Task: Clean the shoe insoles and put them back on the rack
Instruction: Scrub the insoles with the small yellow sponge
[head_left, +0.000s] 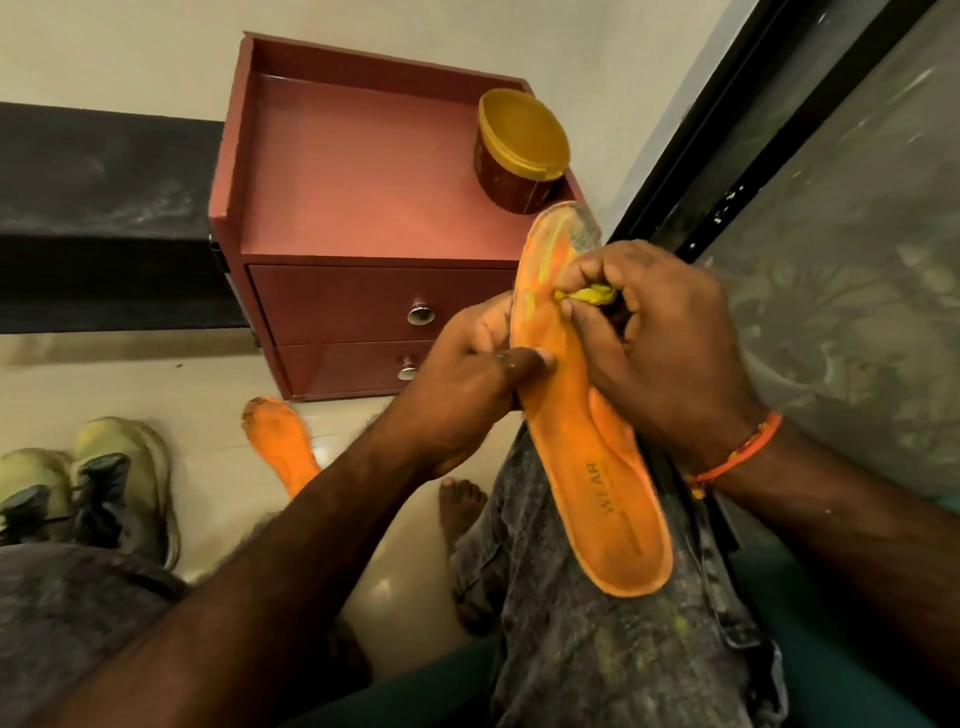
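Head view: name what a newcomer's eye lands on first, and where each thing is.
The orange insole at centre right stands out, held by the left hand while the right hand rubs a yellow cloth on its dirty toe end. Behind it stands a red-brown drawer cabinet with a yellow-lidded tub on top. A second orange insole lies on the floor, lower left.

Head view looks steeply down; close over the lap.

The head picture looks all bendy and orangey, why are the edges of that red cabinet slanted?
In the head view, the wide-angle lens bends straight lines, so the red cabinet leans and the black frame slants. Warm, dim light tints everything yellowish. The drawer knobs show small bright glints, and the floor has soft reflections. The insole in the hands looks fairly sharp.
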